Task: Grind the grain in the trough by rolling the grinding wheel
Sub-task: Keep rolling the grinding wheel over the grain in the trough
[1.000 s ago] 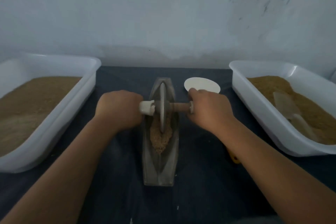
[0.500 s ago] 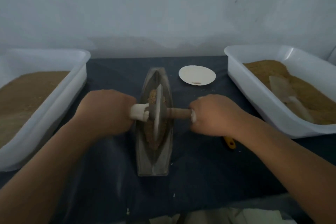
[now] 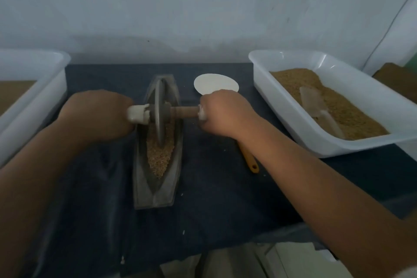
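Plate (image 3: 214, 84) and orange handle (image 3: 250, 160) lie partly hidden behind right hand (image 3: 225, 113), beside trough (image 3: 155, 192).

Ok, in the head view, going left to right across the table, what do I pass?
White plastic tub → left hand → grey boat-shaped trough with its metal grinding wheel → right hand → second white plastic tub.

The left bin (image 3: 45, 97) and right bin (image 3: 291, 119) are walling in the worktop (image 3: 225, 205). The trough (image 3: 155, 194) is filling the centre, with the grinding wheel (image 3: 159, 106) standing in it. A plate (image 3: 212, 83) is sitting just behind the right grip (image 3: 225, 113), and an orange handle (image 3: 250, 161) is poking out beneath that forearm. The near strip is lying open.
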Available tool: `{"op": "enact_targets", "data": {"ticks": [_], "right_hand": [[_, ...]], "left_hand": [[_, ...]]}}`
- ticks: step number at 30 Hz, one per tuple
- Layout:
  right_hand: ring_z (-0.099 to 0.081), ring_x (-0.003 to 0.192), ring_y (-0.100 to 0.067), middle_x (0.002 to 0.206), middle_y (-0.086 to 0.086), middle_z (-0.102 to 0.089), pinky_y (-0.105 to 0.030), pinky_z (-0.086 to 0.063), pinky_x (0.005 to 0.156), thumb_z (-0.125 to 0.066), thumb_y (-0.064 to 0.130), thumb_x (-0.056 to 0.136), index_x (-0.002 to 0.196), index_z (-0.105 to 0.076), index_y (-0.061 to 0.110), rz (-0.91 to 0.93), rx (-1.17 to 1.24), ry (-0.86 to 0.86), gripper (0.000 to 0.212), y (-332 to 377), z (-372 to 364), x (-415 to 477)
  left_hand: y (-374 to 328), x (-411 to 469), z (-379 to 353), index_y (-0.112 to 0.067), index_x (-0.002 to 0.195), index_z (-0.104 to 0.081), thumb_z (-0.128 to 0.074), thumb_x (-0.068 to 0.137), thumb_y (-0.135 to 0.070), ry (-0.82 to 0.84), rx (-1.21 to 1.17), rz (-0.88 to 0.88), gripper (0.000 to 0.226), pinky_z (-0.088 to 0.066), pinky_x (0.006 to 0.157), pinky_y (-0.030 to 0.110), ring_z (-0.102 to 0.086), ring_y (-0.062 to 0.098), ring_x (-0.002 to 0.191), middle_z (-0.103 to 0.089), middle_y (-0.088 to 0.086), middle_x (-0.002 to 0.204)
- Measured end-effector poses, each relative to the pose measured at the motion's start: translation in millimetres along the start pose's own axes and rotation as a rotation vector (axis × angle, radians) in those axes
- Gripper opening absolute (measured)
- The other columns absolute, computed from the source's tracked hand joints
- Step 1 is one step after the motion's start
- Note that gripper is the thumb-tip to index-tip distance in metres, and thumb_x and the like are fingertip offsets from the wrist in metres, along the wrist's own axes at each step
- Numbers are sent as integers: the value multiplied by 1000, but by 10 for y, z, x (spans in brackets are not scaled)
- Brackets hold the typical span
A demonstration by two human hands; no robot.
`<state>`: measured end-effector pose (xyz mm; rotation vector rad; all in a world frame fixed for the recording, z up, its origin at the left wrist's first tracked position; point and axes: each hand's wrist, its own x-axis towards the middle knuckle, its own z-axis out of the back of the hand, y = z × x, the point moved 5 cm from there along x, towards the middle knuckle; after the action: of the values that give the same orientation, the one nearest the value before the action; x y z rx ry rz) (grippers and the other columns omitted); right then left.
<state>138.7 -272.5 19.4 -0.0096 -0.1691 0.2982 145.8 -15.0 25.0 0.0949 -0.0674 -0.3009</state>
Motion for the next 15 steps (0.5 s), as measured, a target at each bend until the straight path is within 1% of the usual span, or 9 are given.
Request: {"op": "enact_targets", "data": {"ticks": [2,4,5,6,8,9,11,13,15], "right_hand": [[-49,56,-14,64,4,-53,-29,-33,49,-55,34,86,65,-45,26,53,23,48,25,8,85,-210],[-45,52,-11,59,7,-50,-29,-27,48,-50,40,84,64,-43,28,87,-35,-3,24,49,139,-430],[-41,50,-10,57,8,-47,-28,-24,48,-46,42,83,63,-40,28,95,-70,-49,25,81,154,-516],[-38,50,-9,57,8,-44,-27,-20,48,-42,44,84,63,-36,29,92,-92,-89,26,99,153,-563],[-35,51,-9,58,8,-41,-27,-19,48,-41,44,87,63,-32,29,56,-120,-128,30,85,114,-505],[-36,51,-11,60,7,-42,-28,-21,48,-43,42,90,64,-34,28,23,-129,-129,32,58,88,-408],[-43,55,-19,64,5,-45,-28,-26,50,-49,36,92,68,-44,23,-58,-138,-129,28,7,36,-130],[-51,63,-24,68,2,-49,-29,-35,55,-52,27,88,76,-53,20,-126,-131,-161,15,-33,27,133],[-56,67,-26,70,2,-53,-31,-42,60,-53,23,83,77,-54,19,-165,-110,-170,7,-57,23,269]], "left_hand": [[5,-145,-28,-41,73,-52,-56,81,-57,24,-3,-36,19,-55,75,35,-63,18,79,-55,-17,76],[17,-300,-74,-43,74,-53,-58,79,-57,56,24,-57,15,-47,68,31,-53,12,68,-50,-20,70],[25,-363,-106,-45,78,-57,-56,77,-59,84,29,-56,15,-44,67,30,-51,8,66,-51,-20,70],[28,-399,-131,-46,83,-60,-52,74,-64,97,22,-49,21,-45,67,30,-54,7,67,-55,-20,73],[13,-374,-116,-45,86,-60,-38,67,-67,16,5,-29,36,-50,70,33,-66,15,77,-63,-15,81],[-6,-311,-83,-43,86,-59,-37,68,-64,-45,19,-21,35,-52,70,35,-69,21,82,-65,-12,84],[-43,-111,-19,-38,89,-60,-48,77,-52,-123,65,1,22,-53,70,37,-71,28,86,-62,-6,82],[-62,97,59,-35,90,-61,-54,80,-43,-135,92,29,15,-49,68,37,-70,31,85,-52,-6,77],[-57,234,120,-35,89,-61,-54,78,-42,-118,99,41,14,-44,66,38,-69,32,87,-49,-7,78]]}}
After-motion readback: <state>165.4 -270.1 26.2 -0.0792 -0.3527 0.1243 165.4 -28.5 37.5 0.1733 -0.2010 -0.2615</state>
